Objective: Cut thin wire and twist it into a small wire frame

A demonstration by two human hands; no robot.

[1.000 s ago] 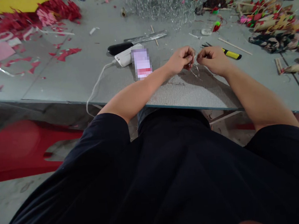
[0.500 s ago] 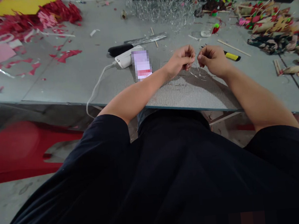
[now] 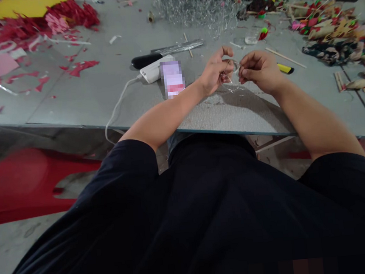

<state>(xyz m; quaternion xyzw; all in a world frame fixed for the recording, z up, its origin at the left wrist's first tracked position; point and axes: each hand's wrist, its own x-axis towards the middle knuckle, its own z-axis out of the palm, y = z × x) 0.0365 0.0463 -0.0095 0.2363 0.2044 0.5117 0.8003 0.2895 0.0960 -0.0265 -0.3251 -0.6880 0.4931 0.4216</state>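
Observation:
A length of thin silvery wire [image 3: 236, 88] is bent into loops between my two hands, above the table. My right hand [image 3: 259, 71] pinches the wire between thumb and fingertips. On the other side, my left hand [image 3: 215, 73] has its index finger raised away from the thumb, while its lower fingers curl around the wire. The fingertips of both hands are close together but apart. Behind my right hand lies a cutter with a yellow handle [image 3: 285, 68], partly covered by the hand.
Left of my hands are a phone [image 3: 173, 80], a white power bank [image 3: 154, 71] with a cable, and a black-handled tool [image 3: 146, 62]. A tangled wire heap [image 3: 199, 7] stands behind. Red paper scraps [image 3: 83, 68] lie left, colourful craft pieces [image 3: 323, 31] right. A red stool [image 3: 20, 181] is below.
My left index finger has lifted and opened away from the thumb. The wire now forms a rounder loop, and my right hand has shifted slightly left.

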